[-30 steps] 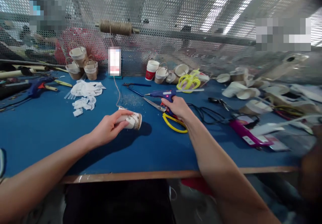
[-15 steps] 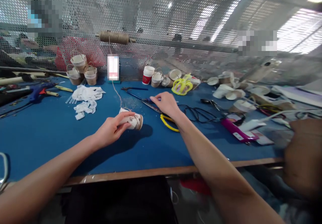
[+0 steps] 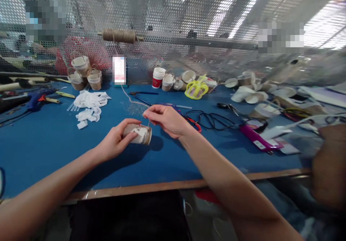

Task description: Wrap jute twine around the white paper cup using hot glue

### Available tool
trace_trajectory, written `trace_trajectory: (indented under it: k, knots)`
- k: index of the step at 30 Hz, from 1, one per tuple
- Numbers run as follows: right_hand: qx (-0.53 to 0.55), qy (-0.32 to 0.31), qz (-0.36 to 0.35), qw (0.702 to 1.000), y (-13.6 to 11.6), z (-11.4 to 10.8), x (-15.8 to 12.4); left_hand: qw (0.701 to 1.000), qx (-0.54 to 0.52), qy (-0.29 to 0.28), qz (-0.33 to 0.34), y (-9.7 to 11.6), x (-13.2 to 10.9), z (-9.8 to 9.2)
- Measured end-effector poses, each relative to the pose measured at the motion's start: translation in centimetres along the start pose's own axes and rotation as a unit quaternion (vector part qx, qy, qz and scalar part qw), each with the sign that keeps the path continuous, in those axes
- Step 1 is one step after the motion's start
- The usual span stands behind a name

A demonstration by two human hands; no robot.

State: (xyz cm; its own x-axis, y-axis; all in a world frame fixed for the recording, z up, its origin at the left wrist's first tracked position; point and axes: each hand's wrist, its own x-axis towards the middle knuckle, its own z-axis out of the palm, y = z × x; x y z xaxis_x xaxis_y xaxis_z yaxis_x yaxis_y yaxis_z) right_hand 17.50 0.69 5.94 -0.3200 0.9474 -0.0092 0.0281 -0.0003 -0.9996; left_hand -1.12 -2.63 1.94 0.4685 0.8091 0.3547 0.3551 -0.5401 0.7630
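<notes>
Cup tipped sideways mid-frame, left hand gripping it, steadying I guess; right hand pinches twine (spool hangs upper left).

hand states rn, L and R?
Left hand: closed around the side of a paper cup, which is tipped on its side.
Right hand: fingertips closed, pinching twine near the cup's end.

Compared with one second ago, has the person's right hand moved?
Yes: judged against the standing red cup, the right hand has moved left, from the blue glue gun to the twine.
</notes>
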Motion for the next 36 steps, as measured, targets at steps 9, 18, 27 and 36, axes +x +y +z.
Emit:
trace_trajectory:
  k: [9, 18, 27, 36]
  knots:
    - [0.012, -0.051, -0.028, 0.998, 0.0, -1.4, -0.7, 0.997, -0.060, 0.011, -0.051, 0.4, 0.2, 0.2]
    - [-0.030, 0.015, -0.074, 0.997, 1.0, -1.4, -1.1, 0.998, -0.045, -0.005, -0.050, 0.6, -0.1, 0.0]
    - [-0.107, 0.081, -0.113, 0.984, 0.8, -0.9, -1.4, 0.997, -0.053, 0.003, -0.056, 0.7, 0.0, 0.1]
    - [-0.116, 0.083, -0.106, 0.984, 1.3, -1.1, -1.1, 0.998, -0.059, 0.009, -0.031, 1.0, -0.2, 0.2]
